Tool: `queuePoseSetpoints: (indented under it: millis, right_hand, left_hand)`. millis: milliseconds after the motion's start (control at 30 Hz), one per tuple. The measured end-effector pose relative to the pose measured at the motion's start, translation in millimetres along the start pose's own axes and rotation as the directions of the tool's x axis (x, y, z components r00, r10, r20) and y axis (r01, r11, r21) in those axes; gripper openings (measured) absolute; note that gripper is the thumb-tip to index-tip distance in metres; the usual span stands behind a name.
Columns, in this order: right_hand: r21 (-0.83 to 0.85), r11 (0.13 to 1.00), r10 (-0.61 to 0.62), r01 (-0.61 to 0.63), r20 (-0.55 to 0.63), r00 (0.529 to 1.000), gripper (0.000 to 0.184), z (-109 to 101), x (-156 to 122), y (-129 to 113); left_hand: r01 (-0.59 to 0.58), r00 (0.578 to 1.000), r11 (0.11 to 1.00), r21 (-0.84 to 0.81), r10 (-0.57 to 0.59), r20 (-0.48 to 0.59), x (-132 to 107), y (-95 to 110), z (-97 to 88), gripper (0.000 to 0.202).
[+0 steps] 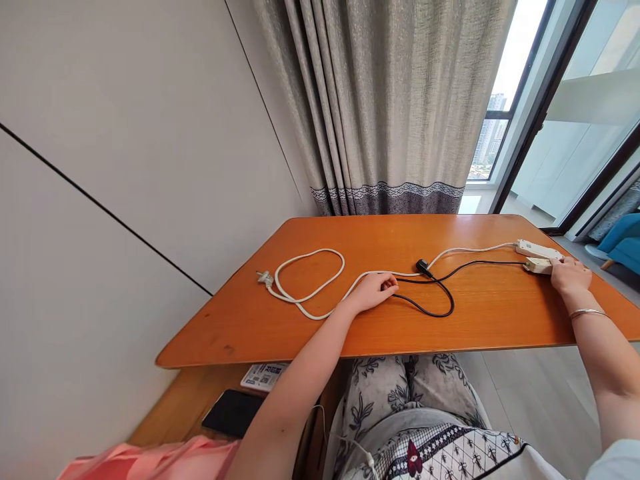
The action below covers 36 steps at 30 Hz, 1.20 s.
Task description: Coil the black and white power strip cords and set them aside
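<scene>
Nr tbl (500, 320) R edge, R hand (571, 275) grips pwr strips (535, 249); L hand (373, 293), well apart, pinches blk cord (440, 315).

Table (295, 340) is smooth wood with a bit of a sheen. White strip (536, 250) looks like glossy plastic, black plug (423, 267) plastic too, and the white cord (325, 251) is smooth. Curtain's (400, 100) coarse-looking cloth, wall's (125, 100) matt, bracelet's (589, 312) shiny metal.

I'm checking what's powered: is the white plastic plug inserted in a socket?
No, the white plastic plug lies loose on the orange-brown wooden table, its prongs exposed.
</scene>
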State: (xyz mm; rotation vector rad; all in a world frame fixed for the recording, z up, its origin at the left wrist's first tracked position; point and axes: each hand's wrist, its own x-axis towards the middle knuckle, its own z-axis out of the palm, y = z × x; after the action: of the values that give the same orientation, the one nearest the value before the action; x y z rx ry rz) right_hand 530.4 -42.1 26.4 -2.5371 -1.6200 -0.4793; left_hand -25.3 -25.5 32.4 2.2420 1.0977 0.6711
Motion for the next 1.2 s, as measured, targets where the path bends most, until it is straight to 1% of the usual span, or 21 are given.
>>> queuePoseSetpoints:
  millis: [67, 133, 200, 267, 300, 333, 400, 433, 500, 533, 600, 667, 733, 800, 867, 933, 967, 1033, 1100, 1133, 1200]
  right_hand:
    - [-0.017, 0.998, 0.055, -0.054, 0.069, 0.996, 0.041, 0.3, 2.7, -2.4]
    - [-0.018, 0.999, 0.039, -0.037, 0.114, 0.993, 0.039, 0.2, 4.9, -10.8]
    - [0.007, 0.999, -0.053, 0.053, 0.118, 0.992, 0.049, -0.3, 5.9, -27.0]
    - [0.061, 0.979, -0.199, 0.195, 0.069, 0.978, 0.058, -2.0, 4.0, -51.7]
    - [0.111, 0.946, -0.307, 0.305, 0.003, 0.952, 0.059, -3.4, 1.4, -66.8]
    - [0.162, 0.899, -0.404, 0.408, -0.055, 0.913, 0.058, -5.0, -2.5, -83.4]
    - [0.258, 0.809, -0.515, 0.528, -0.119, 0.849, 0.051, -8.7, -13.6, -118.1]
    - [0.305, 0.754, -0.573, 0.582, -0.128, 0.810, 0.047, -10.3, -20.3, -134.9]
    - [0.397, 0.618, -0.690, 0.678, -0.138, 0.710, 0.041, -12.5, -33.6, -163.8]
    - [0.427, 0.571, -0.722, 0.701, -0.145, 0.676, 0.038, -13.0, -39.1, -174.9]
    - [0.472, 0.530, -0.748, 0.705, -0.132, 0.650, 0.034, -12.9, -46.4, -188.8]
    - [0.502, 0.539, -0.741, 0.677, -0.098, 0.664, 0.031, -12.0, -48.4, -192.8]
    - [0.518, 0.567, -0.721, 0.641, -0.065, 0.690, 0.030, -11.3, -47.1, -190.5]
    - [0.517, 0.601, -0.695, 0.609, -0.037, 0.718, 0.030, -11.3, -45.4, -186.5]
    - [0.510, 0.638, -0.668, 0.577, -0.005, 0.744, 0.030, -12.1, -45.2, -184.1]
    - [0.502, 0.663, -0.653, 0.555, 0.024, 0.757, 0.031, -13.6, -46.5, -184.0]
    - [0.501, 0.670, -0.649, 0.549, 0.035, 0.760, 0.031, -14.3, -47.4, -184.5]
    - [0.501, 0.677, -0.644, 0.539, 0.048, 0.764, 0.030, -15.9, -48.9, -185.4]
    - [0.499, 0.689, -0.630, 0.525, 0.053, 0.775, 0.030, -17.3, -49.3, -185.3]
    - [0.496, 0.699, -0.618, 0.516, 0.056, 0.784, 0.030, -17.9, -49.2, -184.9]
    - [0.481, 0.723, -0.594, 0.496, 0.067, 0.802, 0.031, -19.0, -48.8, -183.8]
  left_hand:
    - [-0.066, 0.997, 0.989, 0.135, 0.070, -0.025, -1.0, 8.4, -0.2, 0.015]
    - [-0.140, 0.986, 0.958, 0.250, 0.159, -0.058, -1.3, 18.9, 2.4, 0.025]
    - [-0.226, 0.966, 0.918, 0.325, 0.255, -0.050, -1.2, 31.4, 9.9, 0.031]
    - [-0.325, 0.940, 0.875, 0.360, 0.341, 0.021, -1.2, 45.6, 22.4, 0.029]
    - [-0.373, 0.924, 0.848, 0.377, 0.376, 0.069, -1.5, 52.8, 29.8, 0.027]
    - [-0.420, 0.906, 0.819, 0.392, 0.401, 0.134, -2.1, 59.8, 37.3, 0.024]
    - [-0.486, 0.873, 0.767, 0.419, 0.403, 0.275, -4.0, 71.7, 50.8, 0.024]
    - [-0.503, 0.860, 0.750, 0.430, 0.389, 0.329, -5.3, 76.2, 56.0, 0.028]
    - [-0.490, 0.862, 0.747, 0.450, 0.338, 0.378, -7.7, 81.7, 62.5, 0.032]
    - [-0.465, 0.873, 0.756, 0.461, 0.304, 0.381, -8.7, 82.7, 64.0, 0.032]
    - [-0.400, 0.902, 0.783, 0.476, 0.243, 0.357, -9.8, 81.9, 64.3, 0.031]
    - [-0.340, 0.927, 0.820, 0.460, 0.212, 0.308, -10.0, 78.4, 62.5, 0.029]
    - [-0.279, 0.954, 0.879, 0.386, 0.211, 0.211, -9.7, 73.4, 58.7, 0.023]
    - [-0.210, 0.978, 0.948, 0.239, 0.204, 0.050, -9.4, 67.9, 52.1, 0.020]
    - [-0.156, 0.974, 0.987, 0.034, 0.159, -0.160, -9.5, 62.0, 42.5, 0.026]
    - [-0.135, 0.931, 0.973, -0.188, 0.060, -0.360, -10.2, 55.6, 31.1, 0.033]
    - [-0.133, 0.899, 0.946, -0.294, -0.010, -0.437, -10.8, 52.3, 25.3, 0.036]
    - [-0.168, 0.828, 0.860, -0.482, -0.143, -0.542, -11.9, 46.4, 13.8, 0.039]
    - [-0.273, 0.741, 0.716, -0.642, -0.270, -0.616, -13.0, 42.2, 1.4, 0.039]
    - [-0.342, 0.688, 0.633, -0.695, -0.335, -0.644, -13.6, 40.9, -5.6, 0.039]
    - [-0.469, 0.596, 0.477, -0.743, -0.449, -0.665, -15.2, 38.9, -21.9, 0.037]
